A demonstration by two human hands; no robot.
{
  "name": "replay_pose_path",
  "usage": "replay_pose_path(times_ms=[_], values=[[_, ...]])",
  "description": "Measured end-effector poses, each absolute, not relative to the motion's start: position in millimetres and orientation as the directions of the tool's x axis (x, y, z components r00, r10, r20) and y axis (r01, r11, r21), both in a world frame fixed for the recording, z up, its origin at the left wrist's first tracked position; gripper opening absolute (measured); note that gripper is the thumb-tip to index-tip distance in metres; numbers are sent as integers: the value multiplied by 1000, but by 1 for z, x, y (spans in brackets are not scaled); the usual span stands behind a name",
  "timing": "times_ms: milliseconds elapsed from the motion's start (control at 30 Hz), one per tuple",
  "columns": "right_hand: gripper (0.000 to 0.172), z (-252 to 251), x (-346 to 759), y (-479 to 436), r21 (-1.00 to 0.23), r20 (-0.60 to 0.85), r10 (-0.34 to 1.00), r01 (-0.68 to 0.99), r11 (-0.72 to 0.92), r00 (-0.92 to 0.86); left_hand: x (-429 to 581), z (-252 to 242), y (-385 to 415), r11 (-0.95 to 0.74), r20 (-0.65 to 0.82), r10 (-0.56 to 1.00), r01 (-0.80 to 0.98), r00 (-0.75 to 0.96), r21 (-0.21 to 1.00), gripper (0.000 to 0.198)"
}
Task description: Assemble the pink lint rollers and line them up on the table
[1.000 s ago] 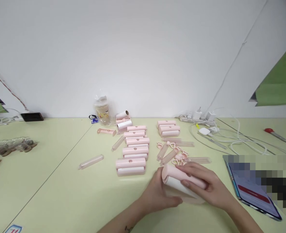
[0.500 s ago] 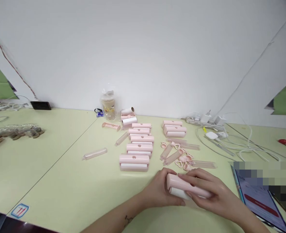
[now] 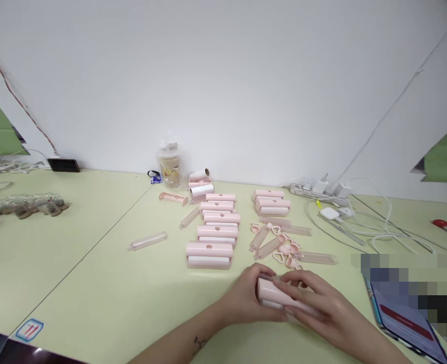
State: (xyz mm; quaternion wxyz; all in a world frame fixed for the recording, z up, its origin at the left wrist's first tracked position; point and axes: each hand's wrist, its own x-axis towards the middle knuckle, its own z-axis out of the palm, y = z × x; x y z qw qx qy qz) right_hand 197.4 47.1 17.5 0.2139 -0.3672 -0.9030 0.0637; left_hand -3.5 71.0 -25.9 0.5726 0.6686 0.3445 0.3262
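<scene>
Between my two hands, close to the front of the table, is a pink lint roller (image 3: 271,290) with a white roll under its housing. My left hand (image 3: 246,296) wraps round its left end. Over the right part lies my right hand (image 3: 314,301), fingers closed on the housing and covering much of it. Beyond my hands a column of similar pink rollers (image 3: 209,249) runs back. Two more rollers (image 3: 272,203) stand at the back right. Clear covers (image 3: 270,246) and small pink caps and heart-shaped pieces (image 3: 292,262) lie just past my right hand.
A phone or tablet (image 3: 407,313) lies at the right, with white cables and chargers (image 3: 329,213) behind it. At the back stand a bagged cup (image 3: 170,167) and white paper rolls (image 3: 202,190). One clear cover (image 3: 147,240) lies left; wrapped items (image 3: 26,205) sit farther left.
The lint roller has shifted slightly left and turned in my hands, so less of its white roll shows. Both hands keep hold of it.
</scene>
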Motion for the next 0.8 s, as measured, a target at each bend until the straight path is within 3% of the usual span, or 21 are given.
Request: replay_pose_path(times_ms=[233, 333, 467, 567, 667, 800], values=[[56, 10, 205, 39, -281, 125, 795, 747, 602, -594, -4, -27, 68, -79, 18, 842, 90, 540, 993, 70], [50, 14, 213, 41, -315, 51, 827, 776, 546, -560, -2, -29, 67, -5, -20, 870, 50, 492, 999, 80], [50, 32, 224, 61, -406, 148, 888, 792, 455, -435, 0, -27, 65, 38, -35, 892, 3, 452, 999, 89], [53, 55, 224, 97, -447, 328, 928, 836, 318, -178, 2, -25, 63, 19, -62, 893, 99, 446, 995, 74], [56, 77, 229, 149, -290, 350, 935, 941, 174, -65, 5, -28, 65, -30, -49, 903, 177, 427, 984, 57], [42, 85, 255, 211, -207, 294, 951, 978, -39, 100, 9, -41, 72, -177, 61, 896, 227, 440, 958, 49]])
